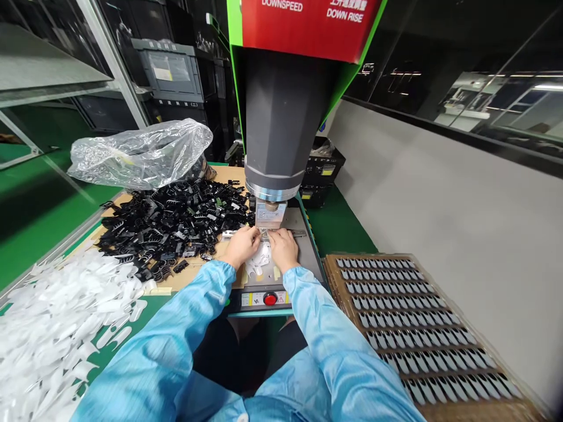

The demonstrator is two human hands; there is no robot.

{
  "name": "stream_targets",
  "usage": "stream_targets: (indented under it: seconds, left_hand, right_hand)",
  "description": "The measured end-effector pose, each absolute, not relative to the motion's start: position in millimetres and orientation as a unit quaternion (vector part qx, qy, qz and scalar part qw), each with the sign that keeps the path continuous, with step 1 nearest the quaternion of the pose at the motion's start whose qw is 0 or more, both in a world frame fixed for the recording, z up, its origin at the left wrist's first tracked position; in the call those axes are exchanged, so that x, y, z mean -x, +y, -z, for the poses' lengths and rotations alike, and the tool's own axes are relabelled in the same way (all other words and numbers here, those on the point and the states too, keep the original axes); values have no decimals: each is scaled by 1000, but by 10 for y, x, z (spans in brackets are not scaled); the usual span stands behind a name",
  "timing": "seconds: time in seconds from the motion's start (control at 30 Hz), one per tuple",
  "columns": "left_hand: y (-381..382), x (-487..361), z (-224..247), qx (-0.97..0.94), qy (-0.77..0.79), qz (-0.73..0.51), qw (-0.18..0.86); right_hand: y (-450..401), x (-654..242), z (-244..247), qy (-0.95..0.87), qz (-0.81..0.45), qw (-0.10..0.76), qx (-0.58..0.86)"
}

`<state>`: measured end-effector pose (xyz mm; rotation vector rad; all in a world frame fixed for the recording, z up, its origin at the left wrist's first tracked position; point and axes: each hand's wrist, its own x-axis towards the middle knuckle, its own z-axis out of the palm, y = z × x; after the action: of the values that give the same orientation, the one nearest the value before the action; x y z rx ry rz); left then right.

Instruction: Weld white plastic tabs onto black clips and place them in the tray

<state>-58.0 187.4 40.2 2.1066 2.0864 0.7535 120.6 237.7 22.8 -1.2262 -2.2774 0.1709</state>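
Together, left hand (243,244) and right hand (284,248) curl beside the metal block (268,217), probably steadying something; grip can't be told.

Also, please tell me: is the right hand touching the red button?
Apart. The head view shows the right hand up near the metal block, with part of the grey plate visible between that hand and the red button.

Silvery bar (300,233) lying crosswise, middle partly hidden; white pieces (259,261) loosely clustered on near side.
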Motion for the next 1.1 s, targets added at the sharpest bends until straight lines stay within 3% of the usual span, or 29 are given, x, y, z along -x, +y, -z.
stream_targets:
  seconds: [0.27, 0.53, 0.73, 0.9, 1.1]
  left_hand:
    - [1766, 412, -469, -711, 682, -165, -43]
    - [1653, 350, -500, -727, 652, -214, 5]
    - [1061, 714, -525, -683, 686, -249, 6]
    - [316, 1447, -475, -537, 806, -245, -46]
    - [56, 1681, -339, -506, 844, -159, -86]
  right_hand:
    - [2211, -1225, -333, -877, -28, 224, 424]
    - [2197, -1238, -378, -884, -26, 209, 417]
    - [2288, -1208, -366, -876, -34, 225, 425]
    - [1998, -728, -413, -885, -25, 255, 388]
    - [1416, 200, -349, -929, -86, 197, 300]
